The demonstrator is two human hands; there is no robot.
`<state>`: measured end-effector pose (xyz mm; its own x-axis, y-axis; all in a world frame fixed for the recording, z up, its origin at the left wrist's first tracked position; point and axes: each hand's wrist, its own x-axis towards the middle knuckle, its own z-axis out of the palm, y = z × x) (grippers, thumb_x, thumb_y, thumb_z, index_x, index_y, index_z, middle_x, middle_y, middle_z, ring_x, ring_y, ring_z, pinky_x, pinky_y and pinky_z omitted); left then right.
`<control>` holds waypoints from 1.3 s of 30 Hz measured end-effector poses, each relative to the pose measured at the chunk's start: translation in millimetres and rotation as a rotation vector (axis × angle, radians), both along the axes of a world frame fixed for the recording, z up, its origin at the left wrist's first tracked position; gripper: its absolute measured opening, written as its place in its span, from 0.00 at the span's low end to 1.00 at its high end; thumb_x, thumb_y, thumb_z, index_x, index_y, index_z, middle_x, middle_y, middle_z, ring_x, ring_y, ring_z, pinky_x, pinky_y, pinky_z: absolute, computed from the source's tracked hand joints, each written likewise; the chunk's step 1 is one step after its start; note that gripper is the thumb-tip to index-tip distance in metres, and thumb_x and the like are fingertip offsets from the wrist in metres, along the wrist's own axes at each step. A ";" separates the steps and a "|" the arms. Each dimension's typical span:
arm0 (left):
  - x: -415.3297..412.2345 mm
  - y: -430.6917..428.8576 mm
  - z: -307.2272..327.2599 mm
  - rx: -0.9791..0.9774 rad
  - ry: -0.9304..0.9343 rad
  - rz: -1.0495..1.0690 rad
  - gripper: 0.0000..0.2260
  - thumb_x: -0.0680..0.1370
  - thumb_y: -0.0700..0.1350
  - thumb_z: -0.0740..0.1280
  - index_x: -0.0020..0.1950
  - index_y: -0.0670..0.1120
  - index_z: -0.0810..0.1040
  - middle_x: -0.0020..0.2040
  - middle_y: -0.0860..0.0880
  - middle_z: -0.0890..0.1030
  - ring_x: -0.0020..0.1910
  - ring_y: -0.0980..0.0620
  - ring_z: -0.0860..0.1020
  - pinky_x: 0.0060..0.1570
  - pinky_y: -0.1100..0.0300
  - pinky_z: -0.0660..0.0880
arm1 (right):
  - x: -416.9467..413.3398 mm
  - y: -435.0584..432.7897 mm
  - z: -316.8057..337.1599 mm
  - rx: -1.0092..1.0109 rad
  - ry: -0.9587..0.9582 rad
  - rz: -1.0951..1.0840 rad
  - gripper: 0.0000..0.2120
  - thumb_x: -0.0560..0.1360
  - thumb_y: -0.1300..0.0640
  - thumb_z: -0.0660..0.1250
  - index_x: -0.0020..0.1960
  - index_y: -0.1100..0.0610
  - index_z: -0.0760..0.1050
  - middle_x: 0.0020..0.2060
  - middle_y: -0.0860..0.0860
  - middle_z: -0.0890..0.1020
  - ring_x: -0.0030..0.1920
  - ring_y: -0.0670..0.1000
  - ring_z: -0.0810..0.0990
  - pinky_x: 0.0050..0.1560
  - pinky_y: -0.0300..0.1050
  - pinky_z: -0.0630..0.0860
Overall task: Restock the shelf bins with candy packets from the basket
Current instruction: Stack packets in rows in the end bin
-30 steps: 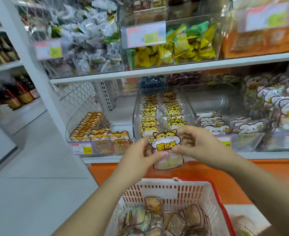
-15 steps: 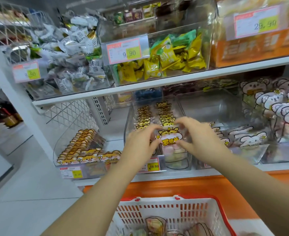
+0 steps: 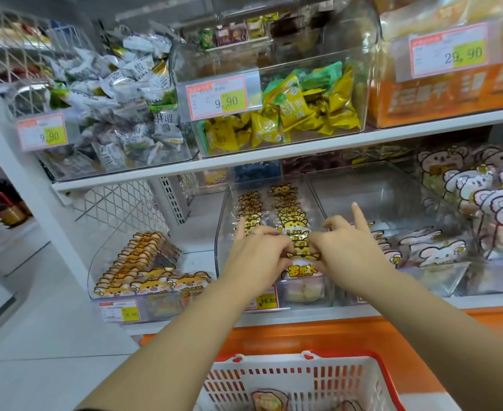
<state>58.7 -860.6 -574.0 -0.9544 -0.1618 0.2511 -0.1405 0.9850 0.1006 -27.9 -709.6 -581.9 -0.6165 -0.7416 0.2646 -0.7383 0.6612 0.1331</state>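
Fingers [image 3: 271, 250] of the left hand [image 3: 253, 259] pinch the candy packet [image 3: 302, 269] by its left edge, seating it at the front of the middle bin [image 3: 223, 247], right row. The right hand [image 3: 348, 253] pinches the other edge, index raised. More packets [image 3: 269, 400] lie in the basket [image 3: 303, 358] below, so restocking seems partway.

The left hand [image 3: 254, 258] and right hand [image 3: 349, 252] flank a candy packet [image 3: 302, 270] at the front of the middle bin [image 3: 223, 238] on the lower shelf [image 3: 487, 302], above the basket [image 3: 274, 364].
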 end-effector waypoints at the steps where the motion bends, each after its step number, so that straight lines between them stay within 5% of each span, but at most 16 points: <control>1: -3.1 1.3 -1.0 -0.026 -0.040 -0.009 0.08 0.78 0.54 0.69 0.57 0.56 0.80 0.62 0.53 0.80 0.74 0.55 0.65 0.76 0.43 0.37 | 0.9 -2.1 -2.2 0.053 0.027 -0.004 0.05 0.78 0.53 0.66 0.53 0.49 0.77 0.53 0.52 0.82 0.71 0.52 0.67 0.74 0.68 0.37; 9: -9.5 -3.8 -16.0 -0.196 -0.109 -0.020 0.05 0.78 0.47 0.68 0.53 0.54 0.80 0.56 0.52 0.83 0.74 0.52 0.65 0.71 0.45 0.27 | 4.5 -2.7 -8.5 0.029 0.117 -0.001 0.05 0.76 0.57 0.67 0.49 0.49 0.81 0.46 0.50 0.83 0.70 0.53 0.69 0.67 0.71 0.27; 13: -9.8 0.3 -16.6 -0.287 -0.157 -0.015 0.06 0.78 0.44 0.67 0.53 0.54 0.80 0.54 0.50 0.83 0.74 0.50 0.65 0.69 0.43 0.27 | 1.0 -0.4 -22.7 -0.045 0.103 -0.001 0.08 0.62 0.57 0.79 0.34 0.48 0.81 0.31 0.51 0.81 0.57 0.54 0.81 0.72 0.68 0.34; 16: -5.6 -0.5 -15.2 -0.268 -0.112 -0.040 0.07 0.79 0.47 0.66 0.55 0.54 0.80 0.56 0.51 0.83 0.74 0.51 0.66 0.72 0.42 0.29 | 0.4 0.5 -27.7 -0.100 0.100 0.027 0.13 0.57 0.57 0.83 0.32 0.47 0.80 0.28 0.48 0.80 0.53 0.54 0.82 0.73 0.70 0.46; 21: 35.2 -10.7 -28.2 -0.062 0.186 -0.084 0.21 0.80 0.51 0.67 0.73 0.58 0.69 0.70 0.58 0.73 0.71 0.55 0.68 0.78 0.45 0.46 | 21.1 17.1 -22.3 -0.412 0.136 0.167 0.12 0.66 0.55 0.79 0.49 0.50 0.82 0.45 0.47 0.83 0.54 0.55 0.80 0.72 0.71 0.58; 24: 77.0 -21.6 -53.7 -0.013 0.322 -0.099 0.17 0.80 0.49 0.64 0.69 0.56 0.74 0.67 0.57 0.74 0.66 0.55 0.73 0.76 0.45 0.57 | 49.3 21.6 -36.8 -0.486 0.130 0.323 0.09 0.70 0.58 0.75 0.49 0.51 0.82 0.46 0.45 0.82 0.51 0.53 0.79 0.69 0.58 0.65; 28: 146.7 -33.8 -105.8 0.098 0.353 0.025 0.13 0.79 0.45 0.61 0.61 0.53 0.79 0.57 0.57 0.80 0.57 0.56 0.76 0.68 0.48 0.68 | 94.7 14.5 -88.6 -0.263 -0.099 0.430 0.05 0.69 0.56 0.69 0.43 0.49 0.81 0.37 0.45 0.83 0.40 0.52 0.80 0.47 0.49 0.75; 32: 199.9 -36.4 -157.4 0.316 0.134 0.247 0.09 0.79 0.42 0.67 0.56 0.54 0.82 0.52 0.57 0.84 0.46 0.55 0.80 0.46 0.58 0.76 | 131.5 3.1 -135.8 0.135 -0.456 0.378 0.09 0.76 0.51 0.62 0.50 0.49 0.80 0.46 0.47 0.84 0.47 0.54 0.82 0.48 0.49 0.76; 35: 209.8 -37.7 -195.5 0.495 -0.189 0.323 0.10 0.81 0.45 0.64 0.60 0.52 0.80 0.56 0.53 0.82 0.53 0.51 0.81 0.51 0.57 0.76 | 138.2 0.2 -178.2 0.249 -0.644 0.244 0.09 0.79 0.50 0.58 0.50 0.51 0.76 0.44 0.51 0.82 0.44 0.55 0.81 0.44 0.48 0.79; 37: 215.2 -31.4 -227.2 0.582 -0.394 0.298 0.07 0.81 0.44 0.63 0.56 0.51 0.78 0.56 0.48 0.81 0.55 0.47 0.80 0.52 0.55 0.76 | 139.6 6.1 -208.8 0.376 -0.756 0.157 0.09 0.80 0.51 0.58 0.52 0.53 0.76 0.47 0.51 0.81 0.48 0.56 0.81 0.47 0.50 0.78; 39: 224.3 -18.6 -263.9 0.590 -0.643 0.260 0.11 0.81 0.47 0.63 0.63 0.53 0.77 0.62 0.49 0.77 0.61 0.46 0.78 0.58 0.54 0.75 | 137.9 18.8 -245.6 0.525 -0.856 0.083 0.12 0.81 0.49 0.60 0.59 0.54 0.74 0.51 0.51 0.77 0.52 0.55 0.77 0.52 0.53 0.75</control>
